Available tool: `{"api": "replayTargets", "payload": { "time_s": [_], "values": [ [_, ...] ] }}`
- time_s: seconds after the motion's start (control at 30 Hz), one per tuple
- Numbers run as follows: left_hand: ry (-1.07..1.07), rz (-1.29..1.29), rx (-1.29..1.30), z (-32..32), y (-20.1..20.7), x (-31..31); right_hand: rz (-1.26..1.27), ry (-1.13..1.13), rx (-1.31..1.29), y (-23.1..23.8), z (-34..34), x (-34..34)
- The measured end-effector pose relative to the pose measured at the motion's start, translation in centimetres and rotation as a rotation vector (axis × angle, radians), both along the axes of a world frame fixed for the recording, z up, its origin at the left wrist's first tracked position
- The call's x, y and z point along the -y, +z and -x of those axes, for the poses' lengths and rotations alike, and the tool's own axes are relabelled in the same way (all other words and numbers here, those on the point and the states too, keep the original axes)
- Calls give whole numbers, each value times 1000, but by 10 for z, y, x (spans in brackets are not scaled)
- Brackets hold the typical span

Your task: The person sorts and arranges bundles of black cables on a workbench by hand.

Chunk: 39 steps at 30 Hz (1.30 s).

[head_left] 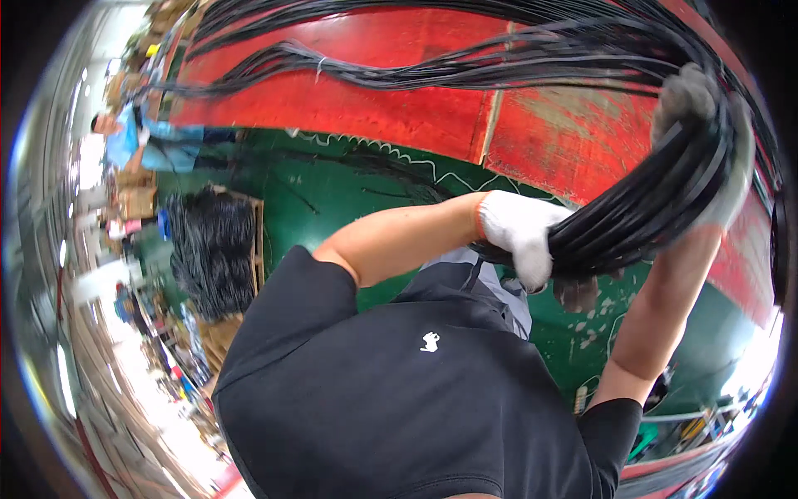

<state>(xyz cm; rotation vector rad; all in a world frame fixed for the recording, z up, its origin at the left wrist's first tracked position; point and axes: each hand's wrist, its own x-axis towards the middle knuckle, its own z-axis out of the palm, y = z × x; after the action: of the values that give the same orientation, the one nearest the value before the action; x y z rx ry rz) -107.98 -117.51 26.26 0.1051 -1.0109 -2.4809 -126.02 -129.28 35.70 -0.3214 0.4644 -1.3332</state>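
A thick bundle of long, thin black cables (640, 208) bends down in front of me at the right end of the red table (399, 114). My left hand (524, 237), in a white knit glove, is closed around its hanging lower part. Higher up, my right hand (688, 98), in a glove with a greyish palm, wraps round the bundle above the table's edge. From there the strands stretch left across the tabletop, where a thin pale tie (319, 66) circles them. The cables hide some of the fingers of both hands.
More black cables (549, 10) lie along the table's far side. A person in blue (137, 141) stands at its left end. A pallet piled with black coils (212, 249) stands on the green floor at left. A white coiled cord (374, 145) hangs along the near table edge.
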Motion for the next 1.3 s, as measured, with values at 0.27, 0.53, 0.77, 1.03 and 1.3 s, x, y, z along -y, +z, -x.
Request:
{"api": "replayTargets", "payload": {
  "time_s": [0.27, 0.53, 0.77, 1.03, 1.3],
  "values": [
    [822, 216, -30, 161, 86, -31, 266, 997, -121, -100, 54, -120],
    [1117, -62, -113, 322, 249, 46, 697, 784, 44, -219, 311, -218],
    [767, 216, -348, 368, 215, 191, 427, 509, -138, -8, 467, -226],
    [3, 764, 75, 642, -14, -24, 94, 278, -461, 73, 595, -115],
    [-78, 44, -221, 869, -38, 27, 75, 380, -438, 22, 789, -23]
  ]
}}
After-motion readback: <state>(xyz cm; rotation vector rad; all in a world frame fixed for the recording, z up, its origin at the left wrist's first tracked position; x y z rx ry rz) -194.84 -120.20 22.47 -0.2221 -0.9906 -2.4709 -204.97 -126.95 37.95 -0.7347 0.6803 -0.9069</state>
